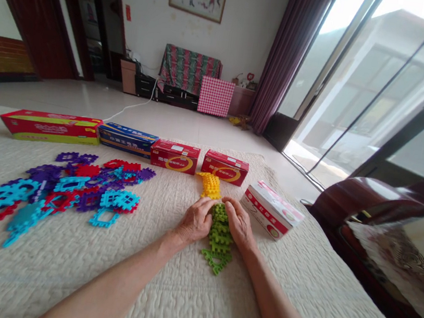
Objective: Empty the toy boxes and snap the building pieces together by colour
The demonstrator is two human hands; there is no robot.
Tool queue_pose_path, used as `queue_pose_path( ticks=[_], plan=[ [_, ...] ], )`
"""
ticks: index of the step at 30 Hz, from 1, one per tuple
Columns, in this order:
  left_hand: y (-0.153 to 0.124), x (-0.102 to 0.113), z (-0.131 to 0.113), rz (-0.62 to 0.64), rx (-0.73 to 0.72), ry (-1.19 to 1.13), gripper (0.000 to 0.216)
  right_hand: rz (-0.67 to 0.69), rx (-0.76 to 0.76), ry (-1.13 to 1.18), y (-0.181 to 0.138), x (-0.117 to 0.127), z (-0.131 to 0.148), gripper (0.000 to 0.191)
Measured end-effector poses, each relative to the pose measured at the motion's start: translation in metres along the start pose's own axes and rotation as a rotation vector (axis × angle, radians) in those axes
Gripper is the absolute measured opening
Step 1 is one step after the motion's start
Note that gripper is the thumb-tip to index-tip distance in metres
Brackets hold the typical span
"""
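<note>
A row of green interlocking plastic tiles (219,244) lies on the cream quilted surface (177,291), and a stack of yellow tiles (210,184) sits just beyond it. My left hand (196,221) presses against the left side of the green row with its fingers curled round it. On the right side, my right hand (239,223) does the same, fingers bent over the far end of the row. The green tiles nearest me stick out free between my wrists.
A loose heap of purple, blue and red tiles (73,189) spreads to the left. Several cardboard boxes (175,156) line the far edge, and a white and red box (271,209) lies right of my hands. A dark wooden chair (387,204) stands at the right.
</note>
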State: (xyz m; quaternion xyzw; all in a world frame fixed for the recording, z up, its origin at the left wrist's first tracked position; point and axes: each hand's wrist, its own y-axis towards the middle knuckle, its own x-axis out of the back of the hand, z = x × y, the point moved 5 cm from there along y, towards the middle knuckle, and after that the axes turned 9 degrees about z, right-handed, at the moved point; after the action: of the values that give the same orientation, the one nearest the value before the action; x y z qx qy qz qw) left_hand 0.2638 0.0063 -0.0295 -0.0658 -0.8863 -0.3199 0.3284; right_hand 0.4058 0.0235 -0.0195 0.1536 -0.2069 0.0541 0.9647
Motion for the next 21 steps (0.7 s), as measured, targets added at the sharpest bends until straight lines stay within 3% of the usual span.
queue_pose_path(
  ticks=[10,21],
  plan=[
    [-0.0016,0.0017,0.0028,0.027,0.078,0.065,0.040,-0.014,0.024,0.004,-0.0012,-0.0002,0.0022,0.043],
    [-0.0003,0.0001,0.0043,0.019,0.053,0.047,0.051,-0.038,0.031,0.000,-0.0030,-0.0054,-0.0006,0.045]
  ],
)
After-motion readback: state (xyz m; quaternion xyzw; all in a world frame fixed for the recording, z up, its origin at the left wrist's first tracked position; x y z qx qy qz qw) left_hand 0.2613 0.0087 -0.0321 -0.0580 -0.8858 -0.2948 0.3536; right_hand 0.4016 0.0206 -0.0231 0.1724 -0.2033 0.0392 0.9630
